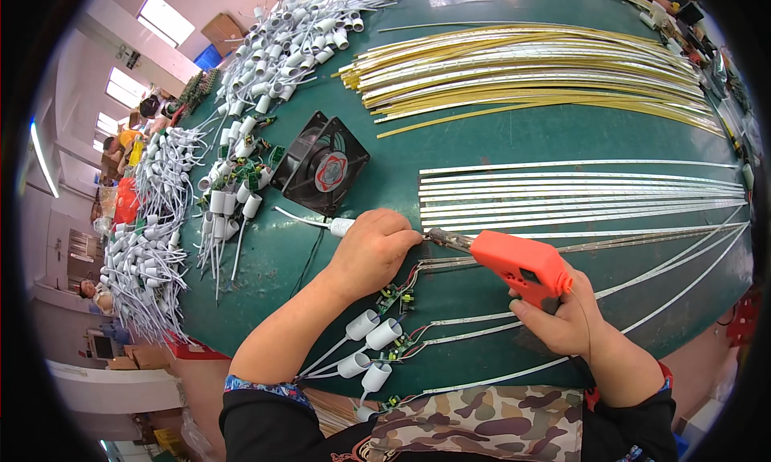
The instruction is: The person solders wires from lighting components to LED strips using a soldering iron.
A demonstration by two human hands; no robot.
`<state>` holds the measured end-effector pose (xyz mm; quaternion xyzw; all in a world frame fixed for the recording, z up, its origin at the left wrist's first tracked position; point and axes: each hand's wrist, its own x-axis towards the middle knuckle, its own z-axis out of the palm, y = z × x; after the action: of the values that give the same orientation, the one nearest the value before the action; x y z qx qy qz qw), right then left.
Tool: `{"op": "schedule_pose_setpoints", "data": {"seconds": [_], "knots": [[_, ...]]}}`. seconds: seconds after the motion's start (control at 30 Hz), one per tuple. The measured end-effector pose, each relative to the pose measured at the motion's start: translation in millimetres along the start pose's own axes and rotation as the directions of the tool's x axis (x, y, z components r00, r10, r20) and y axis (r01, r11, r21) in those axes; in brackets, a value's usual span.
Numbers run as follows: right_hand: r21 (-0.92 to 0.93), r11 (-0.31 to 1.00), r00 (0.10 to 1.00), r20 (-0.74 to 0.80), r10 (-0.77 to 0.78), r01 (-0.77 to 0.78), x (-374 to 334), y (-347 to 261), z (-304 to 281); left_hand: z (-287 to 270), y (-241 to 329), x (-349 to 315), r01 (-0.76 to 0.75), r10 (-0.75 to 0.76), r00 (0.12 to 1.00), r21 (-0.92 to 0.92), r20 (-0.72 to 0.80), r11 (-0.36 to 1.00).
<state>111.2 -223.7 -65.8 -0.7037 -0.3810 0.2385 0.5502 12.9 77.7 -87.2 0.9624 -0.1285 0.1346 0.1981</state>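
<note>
My right hand grips an orange-red soldering gun, its metal tip pointing left. That tip meets the left end of a thin LED strip beside the fingertips of my left hand. My left fingers are pinched together; what lies between them is hidden. A white cylindrical lamp cap with a white cable shows just left of that hand, partly covered by it. Several white strips lie side by side beyond the gun. Nearer me, more caps with green circuit boards are wired to strips.
A black square fan stands on the green table beyond my left hand. Piles of white caps with cables line the left edge. A thick bundle of yellow-and-white strips lies at the back. Other people sit far left.
</note>
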Motion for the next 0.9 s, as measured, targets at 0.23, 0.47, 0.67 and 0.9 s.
{"op": "schedule_pose_setpoints", "data": {"seconds": [0.23, 0.47, 0.67, 0.9], "knots": [[0.103, 0.994, 0.996, -0.080, 0.043, -0.035, -2.1, -9.2, -8.0, 1.5, -0.2, -0.6, -0.036, 0.036, 0.998, 0.003, -0.053, 0.999], [0.044, 0.998, 0.998, -0.042, 0.036, -0.034, -3.0, -5.1, -5.7, 0.4, 0.6, 0.4, -0.032, 0.033, 0.999, 0.009, -0.039, 0.999], [-0.007, 0.999, 0.999, -0.014, -0.032, 0.031, -1.4, 2.0, 2.2, 0.0, 0.7, 0.2, 0.010, -0.010, 1.000, 0.017, 0.014, 1.000], [-0.055, 0.997, 0.998, -0.006, -0.059, 0.059, -0.1, 1.8, 2.0, -0.8, 0.3, 1.6, 0.001, -0.001, 1.000, 0.020, 0.011, 1.000]]}}
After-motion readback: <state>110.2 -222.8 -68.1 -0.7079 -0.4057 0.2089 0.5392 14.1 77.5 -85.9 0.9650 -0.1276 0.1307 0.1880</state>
